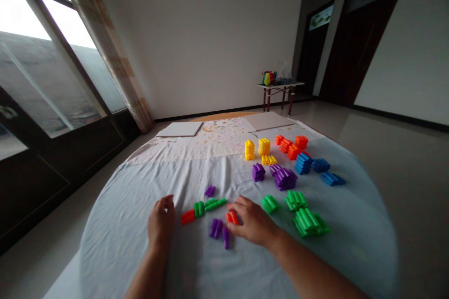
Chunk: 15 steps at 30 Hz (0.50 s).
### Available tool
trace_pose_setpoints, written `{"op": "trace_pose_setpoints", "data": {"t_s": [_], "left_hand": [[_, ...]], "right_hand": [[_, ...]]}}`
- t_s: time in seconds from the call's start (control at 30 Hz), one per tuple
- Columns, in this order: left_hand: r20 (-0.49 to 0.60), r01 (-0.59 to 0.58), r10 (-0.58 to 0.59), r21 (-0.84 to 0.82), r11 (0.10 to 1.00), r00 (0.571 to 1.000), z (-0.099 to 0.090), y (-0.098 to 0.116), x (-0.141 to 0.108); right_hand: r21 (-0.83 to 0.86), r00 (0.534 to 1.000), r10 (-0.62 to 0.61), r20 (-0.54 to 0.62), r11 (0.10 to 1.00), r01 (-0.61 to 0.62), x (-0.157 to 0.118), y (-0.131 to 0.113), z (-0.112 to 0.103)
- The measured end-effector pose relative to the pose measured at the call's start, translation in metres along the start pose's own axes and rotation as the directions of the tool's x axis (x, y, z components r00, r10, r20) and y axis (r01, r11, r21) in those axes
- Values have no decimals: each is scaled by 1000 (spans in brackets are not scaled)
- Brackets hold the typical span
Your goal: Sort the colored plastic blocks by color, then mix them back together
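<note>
Head view: near the middle of the surface's (119, 224) near edge, the left hand (162, 220) is left of a row of red and green pieces (199, 209); its fingers are bent, but I cannot tell whether its grip is closed. The right hand (255, 220) has thumb and fingers around small orange-red pieces (232, 217); whether they pinch them, I cannot tell. Purple pieces (215, 228) lie just beside, towards the near edge. Towards the right edge stand green bundles (307, 222), purple bundles (285, 179) and blue bundles (304, 164).
</note>
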<state>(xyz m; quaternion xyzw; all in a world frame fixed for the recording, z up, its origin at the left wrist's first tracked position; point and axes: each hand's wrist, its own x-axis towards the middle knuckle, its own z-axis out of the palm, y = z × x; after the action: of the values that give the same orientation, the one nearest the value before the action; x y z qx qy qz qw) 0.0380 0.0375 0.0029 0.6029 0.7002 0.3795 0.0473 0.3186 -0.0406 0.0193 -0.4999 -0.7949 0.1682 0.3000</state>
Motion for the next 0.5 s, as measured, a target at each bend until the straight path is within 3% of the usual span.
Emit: {"op": "trace_pose_setpoints", "data": {"t_s": [0.23, 0.4, 0.5], "left_hand": [[-3, 149, -149, -84, 985, 989, -1, -21, 3], [48, 225, -221, -120, 967, 974, -2, -22, 7], [76, 227, -221, -72, 971, 972, -5, -15, 9]], "right_hand": [[17, 991, -118, 64, 993, 117, 2, 1, 5], [-50, 981, -99, 168, 993, 108, 3, -5, 1], [-42, 985, -48, 169, 998, 56, -1, -6, 0]]}}
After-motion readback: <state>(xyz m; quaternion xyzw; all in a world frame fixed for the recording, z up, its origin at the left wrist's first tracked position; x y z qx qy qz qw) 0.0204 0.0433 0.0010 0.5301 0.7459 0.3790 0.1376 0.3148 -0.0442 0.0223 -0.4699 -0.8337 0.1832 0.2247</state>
